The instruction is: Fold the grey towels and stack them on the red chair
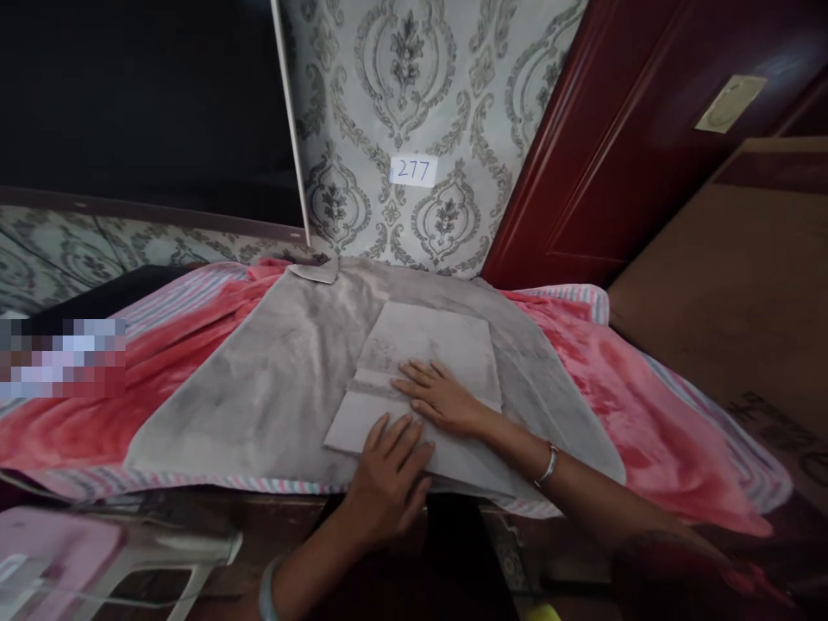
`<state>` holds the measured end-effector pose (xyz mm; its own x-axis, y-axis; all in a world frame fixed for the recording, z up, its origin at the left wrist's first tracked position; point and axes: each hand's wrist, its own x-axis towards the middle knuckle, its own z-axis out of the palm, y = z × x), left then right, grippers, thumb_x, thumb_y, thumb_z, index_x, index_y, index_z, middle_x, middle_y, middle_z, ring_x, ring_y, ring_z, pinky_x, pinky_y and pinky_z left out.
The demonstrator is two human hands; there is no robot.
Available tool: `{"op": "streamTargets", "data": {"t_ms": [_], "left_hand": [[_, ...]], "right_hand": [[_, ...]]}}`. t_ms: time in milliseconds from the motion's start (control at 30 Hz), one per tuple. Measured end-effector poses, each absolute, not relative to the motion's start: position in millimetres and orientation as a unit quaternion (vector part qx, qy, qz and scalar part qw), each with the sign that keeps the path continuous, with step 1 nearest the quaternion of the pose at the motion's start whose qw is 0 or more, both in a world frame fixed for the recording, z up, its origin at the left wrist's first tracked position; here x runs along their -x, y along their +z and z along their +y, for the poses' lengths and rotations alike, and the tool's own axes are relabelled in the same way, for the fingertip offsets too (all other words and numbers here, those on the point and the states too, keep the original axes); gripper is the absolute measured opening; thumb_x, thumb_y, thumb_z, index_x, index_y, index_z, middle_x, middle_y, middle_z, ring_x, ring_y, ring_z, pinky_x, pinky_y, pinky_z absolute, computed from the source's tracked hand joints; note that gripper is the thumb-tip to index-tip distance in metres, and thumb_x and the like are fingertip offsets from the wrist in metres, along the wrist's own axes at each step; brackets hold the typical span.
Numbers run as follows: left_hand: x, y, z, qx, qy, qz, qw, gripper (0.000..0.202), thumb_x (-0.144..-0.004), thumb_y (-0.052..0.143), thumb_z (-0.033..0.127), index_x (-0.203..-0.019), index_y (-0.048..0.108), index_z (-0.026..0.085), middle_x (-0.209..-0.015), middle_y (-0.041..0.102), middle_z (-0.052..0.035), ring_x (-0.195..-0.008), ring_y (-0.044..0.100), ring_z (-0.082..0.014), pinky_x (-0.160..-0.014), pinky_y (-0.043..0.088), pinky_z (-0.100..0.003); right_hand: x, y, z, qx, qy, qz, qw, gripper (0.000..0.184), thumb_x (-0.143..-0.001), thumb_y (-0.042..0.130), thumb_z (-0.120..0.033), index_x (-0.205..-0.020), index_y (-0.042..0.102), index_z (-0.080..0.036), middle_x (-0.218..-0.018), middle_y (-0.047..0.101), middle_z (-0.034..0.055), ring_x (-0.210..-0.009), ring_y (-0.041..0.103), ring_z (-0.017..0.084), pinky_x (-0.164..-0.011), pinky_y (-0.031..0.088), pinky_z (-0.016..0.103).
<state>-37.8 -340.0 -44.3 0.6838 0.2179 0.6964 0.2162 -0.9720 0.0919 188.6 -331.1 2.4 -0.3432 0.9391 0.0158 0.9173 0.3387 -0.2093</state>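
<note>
A flat pale grey rectangle (433, 332), towel-like with a lighter band across it and a faint pattern, lies on a larger grey cloth (259, 397). My right hand (449, 401) rests palm down near its middle, fingers stretched out to the left. On its near edge is my left hand (392, 474), fingers extended and slightly apart. Neither hand grasps anything. Part of the rectangle is hidden under my hands and right forearm. Whether it is folded or a single layer, I cannot tell.
Pink-red blankets (207, 336) with striped edging lie under the grey cloth. A black screen (142, 103) stands at the back left. On the right are a dark red door (569, 190) and a large cardboard box (724, 285). A pale plastic stool (174, 548) is at front left.
</note>
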Motion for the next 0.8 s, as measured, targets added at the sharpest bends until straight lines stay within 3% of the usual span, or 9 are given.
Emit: {"op": "streamTargets", "data": {"t_ms": [200, 433, 800], "left_hand": [[16.1, -71.5, -351.5, -0.919, 0.372, 0.124, -0.042, 0.051, -0.087, 0.061, 0.018, -0.138, 0.059, 0.017, -0.152, 0.053, -0.0151, -0.15, 0.036, -0.0303, -0.123, 0.025, -0.053], [18.9, -68.9, -351.6, -0.916, 0.384, 0.115, -0.026, 0.047, -0.089, 0.058, 0.017, -0.136, 0.06, 0.015, -0.151, 0.055, -0.0161, -0.15, 0.037, -0.032, -0.122, 0.024, -0.054], [13.3, -73.6, -347.4, -0.897, 0.428, 0.105, -0.031, 0.048, -0.088, 0.057, 0.018, -0.136, 0.059, 0.016, -0.147, 0.058, -0.0149, -0.148, 0.041, -0.0314, -0.12, 0.027, -0.053]], "right_hand": [[-209.9, 1.4, -313.5, 0.578, 0.077, -0.811, 0.051, 0.059, -0.106, 0.03, -0.055, -0.162, 0.028, -0.035, -0.171, 0.018, 0.001, -0.158, 0.01, 0.025, -0.125, 0.011, 0.053], [-251.8, -1.2, -263.7, 0.637, 0.018, -0.769, 0.061, 0.061, -0.105, 0.03, -0.059, -0.161, 0.031, -0.035, -0.17, 0.021, 0.0014, -0.157, 0.015, 0.03, -0.124, 0.014, 0.058], [-296.5, 7.4, -212.0, 0.741, 0.043, -0.668, 0.059, 0.065, -0.102, 0.026, -0.064, -0.161, 0.03, -0.038, -0.168, 0.027, 0.0009, -0.153, 0.026, 0.036, -0.121, 0.022, 0.061]]}}
